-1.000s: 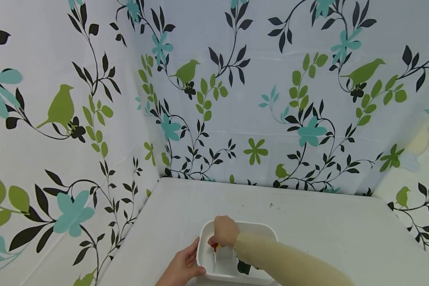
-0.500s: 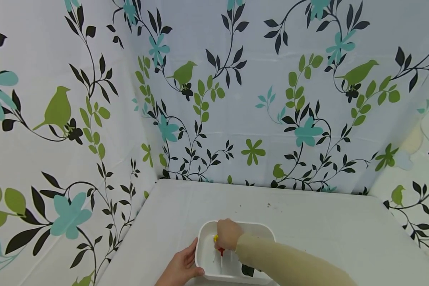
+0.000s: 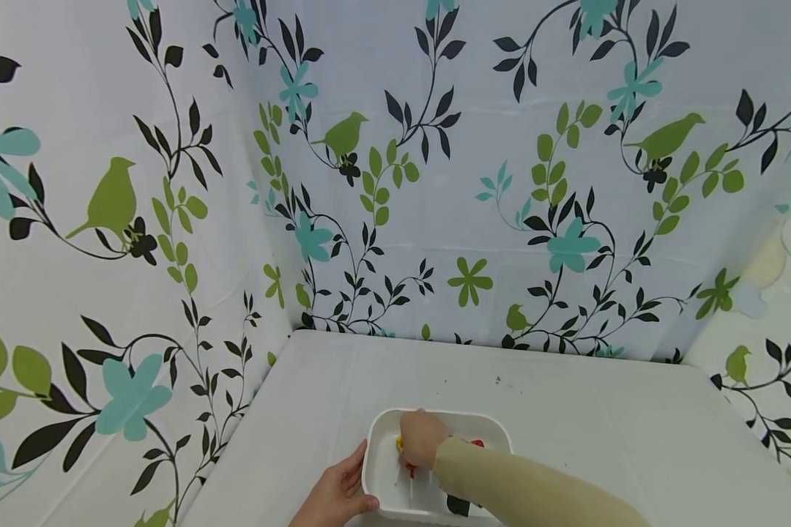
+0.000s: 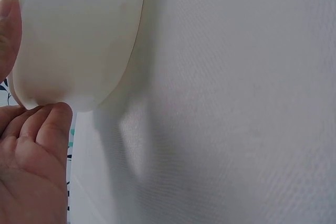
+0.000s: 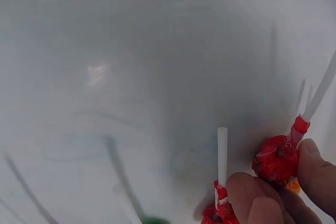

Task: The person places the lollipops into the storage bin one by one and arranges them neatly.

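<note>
Head view: two hands (image 3: 336, 492) (image 3: 424, 439), one tray (image 3: 385, 476), one gripped lollipop (image 3: 411, 471)

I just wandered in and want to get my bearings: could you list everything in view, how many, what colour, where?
Tray: one, white, table's near side
Red lollipops: at least two, red with white sticks, in or just above the tray
Yellow piece: one, yellow, tray's left part, partly hidden
Dark piece: one, blackish, tray's near side, kind unclear
Specks: a few, dark, beyond the tray
Table: one, white, below
Patterned sheeting: number unclear, pale with green, turquoise, black, behind and both sides
Sleeve: one, pale yellow, right arm
Left hand: one, bare, gripping tray's left end
Right hand: one, bare, pinching a red lollipop
</note>
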Demonstrator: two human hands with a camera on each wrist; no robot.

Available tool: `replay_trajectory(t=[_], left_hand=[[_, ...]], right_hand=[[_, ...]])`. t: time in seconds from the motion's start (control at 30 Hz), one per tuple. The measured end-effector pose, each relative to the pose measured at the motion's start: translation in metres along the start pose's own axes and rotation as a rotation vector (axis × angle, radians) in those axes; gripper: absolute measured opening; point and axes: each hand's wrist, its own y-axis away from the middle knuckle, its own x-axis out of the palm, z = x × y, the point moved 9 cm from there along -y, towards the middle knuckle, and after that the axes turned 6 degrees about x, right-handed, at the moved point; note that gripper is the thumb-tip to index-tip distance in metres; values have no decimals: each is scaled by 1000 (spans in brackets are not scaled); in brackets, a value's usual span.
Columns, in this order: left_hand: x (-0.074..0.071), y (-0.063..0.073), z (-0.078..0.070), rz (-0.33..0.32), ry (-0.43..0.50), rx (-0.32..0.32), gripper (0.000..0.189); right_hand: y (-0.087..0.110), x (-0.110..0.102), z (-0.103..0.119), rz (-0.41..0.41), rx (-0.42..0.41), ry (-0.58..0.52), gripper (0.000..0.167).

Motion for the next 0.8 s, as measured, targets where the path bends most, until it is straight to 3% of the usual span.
replay_trajectory(t=[0.8], left_hand=[[1, 2, 2, 7, 37, 2, 92]], right_hand=[[6, -6, 4, -32, -13, 10, 26]])
